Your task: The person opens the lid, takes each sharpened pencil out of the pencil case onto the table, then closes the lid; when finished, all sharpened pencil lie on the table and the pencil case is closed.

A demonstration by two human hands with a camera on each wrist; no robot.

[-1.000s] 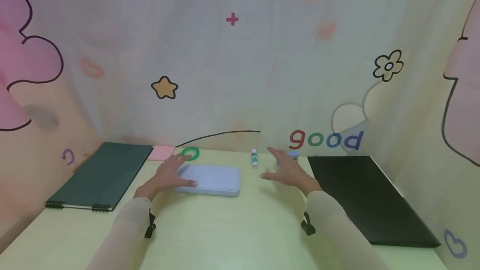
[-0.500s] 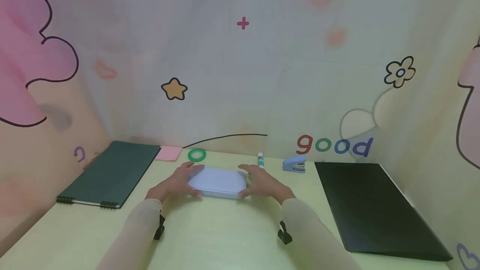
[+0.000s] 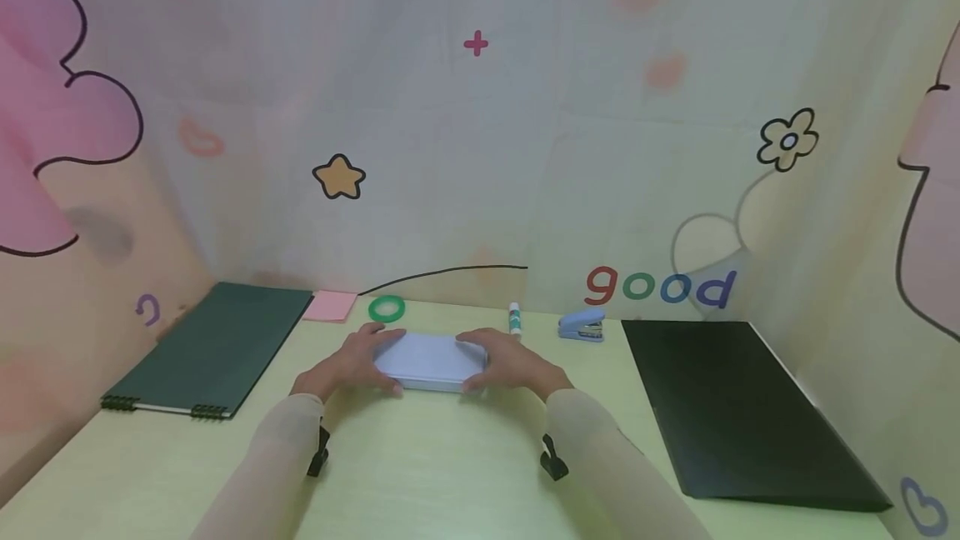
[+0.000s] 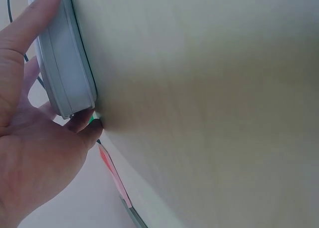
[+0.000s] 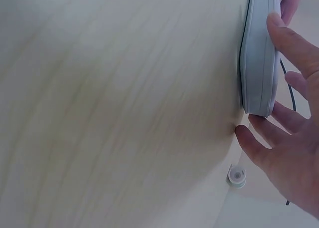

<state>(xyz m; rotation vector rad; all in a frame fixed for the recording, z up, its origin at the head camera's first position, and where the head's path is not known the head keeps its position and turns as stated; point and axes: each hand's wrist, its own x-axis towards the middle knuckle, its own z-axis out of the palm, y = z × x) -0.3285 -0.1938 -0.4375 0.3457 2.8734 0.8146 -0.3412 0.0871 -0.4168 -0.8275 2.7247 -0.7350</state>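
Two pale sleeves [image 3: 258, 465] enter from the bottom of the frame, the forearms cut off by its lower edge. Between them, the counter [image 3: 435, 457] spreads as a broad pale stretch up to the white case [image 3: 431, 358], just below centre. The case's long axis runs left to right, its broad face up and a long side toward the viewer. The left hand [image 3: 354, 363] and right hand [image 3: 513, 361] hold its two short ends; each grip has its thumb on the near side and fingers round the end, hiding both ends from above. Each wrist view crops the case at the top; whether it sits flat or slightly raised is hard to tell.

A green notebook [image 3: 217, 348] lies at left and a black folder [image 3: 742, 407] at right, both well apart from the hands. Beyond the case, near the counter's far edge, are pink notes [image 3: 330, 306], a green tape ring [image 3: 372, 309], a glue stick [image 3: 514, 320] just behind the right hand, and a blue stapler [image 3: 581, 326]. A printed curtain [image 3: 480, 148] rises behind.
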